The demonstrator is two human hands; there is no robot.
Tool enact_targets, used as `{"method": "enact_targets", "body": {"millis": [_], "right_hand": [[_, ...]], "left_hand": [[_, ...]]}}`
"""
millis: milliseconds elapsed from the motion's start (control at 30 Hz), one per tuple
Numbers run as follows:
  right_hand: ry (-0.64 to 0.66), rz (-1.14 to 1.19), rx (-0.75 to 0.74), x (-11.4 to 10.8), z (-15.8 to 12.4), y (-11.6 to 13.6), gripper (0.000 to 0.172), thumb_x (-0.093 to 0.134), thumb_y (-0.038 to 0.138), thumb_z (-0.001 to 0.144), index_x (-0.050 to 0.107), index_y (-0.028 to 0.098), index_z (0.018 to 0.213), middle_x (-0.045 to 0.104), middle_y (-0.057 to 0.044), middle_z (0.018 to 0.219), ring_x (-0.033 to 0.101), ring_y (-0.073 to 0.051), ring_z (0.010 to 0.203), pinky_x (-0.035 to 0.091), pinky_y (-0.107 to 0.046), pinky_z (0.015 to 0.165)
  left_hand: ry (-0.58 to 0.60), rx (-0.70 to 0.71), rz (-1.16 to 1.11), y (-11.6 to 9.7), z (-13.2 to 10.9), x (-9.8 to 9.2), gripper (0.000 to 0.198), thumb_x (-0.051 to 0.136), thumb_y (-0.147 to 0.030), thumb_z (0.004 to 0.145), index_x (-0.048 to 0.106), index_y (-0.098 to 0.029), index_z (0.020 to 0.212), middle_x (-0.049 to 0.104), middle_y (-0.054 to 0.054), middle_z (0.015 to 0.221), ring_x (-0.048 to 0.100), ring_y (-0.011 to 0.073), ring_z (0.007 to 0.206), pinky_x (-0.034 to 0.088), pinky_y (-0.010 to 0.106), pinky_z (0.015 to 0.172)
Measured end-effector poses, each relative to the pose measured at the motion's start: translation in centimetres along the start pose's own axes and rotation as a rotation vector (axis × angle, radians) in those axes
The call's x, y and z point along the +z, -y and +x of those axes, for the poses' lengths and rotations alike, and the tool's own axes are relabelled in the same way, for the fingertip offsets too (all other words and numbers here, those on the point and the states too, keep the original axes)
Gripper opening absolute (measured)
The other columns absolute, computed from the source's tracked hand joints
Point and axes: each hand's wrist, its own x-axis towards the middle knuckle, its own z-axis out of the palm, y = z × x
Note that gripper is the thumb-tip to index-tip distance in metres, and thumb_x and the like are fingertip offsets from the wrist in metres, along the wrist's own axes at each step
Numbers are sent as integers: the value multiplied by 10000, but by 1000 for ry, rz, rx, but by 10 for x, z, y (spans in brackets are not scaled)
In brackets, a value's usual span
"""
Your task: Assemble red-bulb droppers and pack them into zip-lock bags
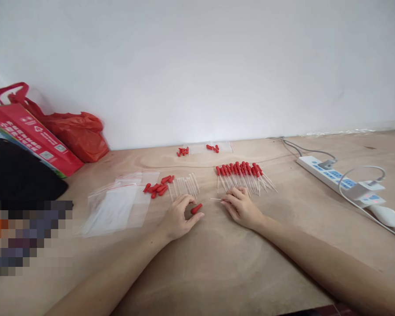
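Soft, fairly bright light spreads over the white wall [197, 66], strongest low in the middle and greyer toward the upper corners. The wooden surface [200, 272] dims toward the bottom, with faint, soft-edged shadows near the forearms [292, 245]. Pale sheen washes out the zip bags [118, 202]; the clear tubes [186, 185] look slightly smeared. Wide-angle stretching shows at the sides, and coarse pixelation hides a lower-left patch.

Plain pale wall [197, 66] fills upper half of frame. Light-brown wood-grain tabletop [197, 272] spans lower half. Soft light, shadows faint.
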Motion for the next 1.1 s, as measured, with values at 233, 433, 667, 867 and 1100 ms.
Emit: {"method": "enact_targets", "body": {"millis": [233, 433, 667, 867, 1100], "right_hand": [[19, 19, -36, 2, 4, 1, 194, 398, 200, 865, 579, 182, 934, 612, -45, 847, 531, -125, 779, 277, -336, 816], [59, 3, -28, -1, 4, 3, 228, 383, 181, 863, 581, 196, 974, 627, -40, 853, 540, -123, 763, 246, -354, 839], [66, 53, -46, 0, 7, 8, 236, 372, 168, 859, 574, 197, 979, 633, -38, 863, 538, -128, 780, 222, -354, 850], [80, 57, -76, 2, 7, 5, 233, 392, 173, 853, 582, 201, 984, 627, -33, 849, 534, -123, 767, 216, -358, 846], [112, 51, -126, 2, 8, 4, 223, 416, 177, 841, 601, 216, 959, 608, -12, 797, 512, -101, 703, 228, -330, 773]], "left_hand": [[-76, 27, 127, 5, 3, 14, 149, 475, -274, 806, 585, -185, 761, 563, 44, 858, 535, 173, 835, 420, 328, 763], [-32, 14, 231, 1, 3, 9, 131, 442, -281, 838, 543, -199, 848, 630, 14, 820, 545, 178, 804, 346, 384, 812], [-41, 128, 228, 1, 3, 10, 146, 429, -268, 859, 536, -222, 948, 668, -9, 858, 580, 155, 847, 201, 402, 953], [-38, 177, 205, -2, 3, 8, 159, 406, -222, 868, 564, -214, 858, 669, -20, 818, 583, 143, 837, 170, 401, 954], [-1, 189, 175, -5, 0, 8, 160, 424, -241, 858, 569, -208, 797, 659, -25, 735, 583, 129, 756, 143, 416, 980]]}}
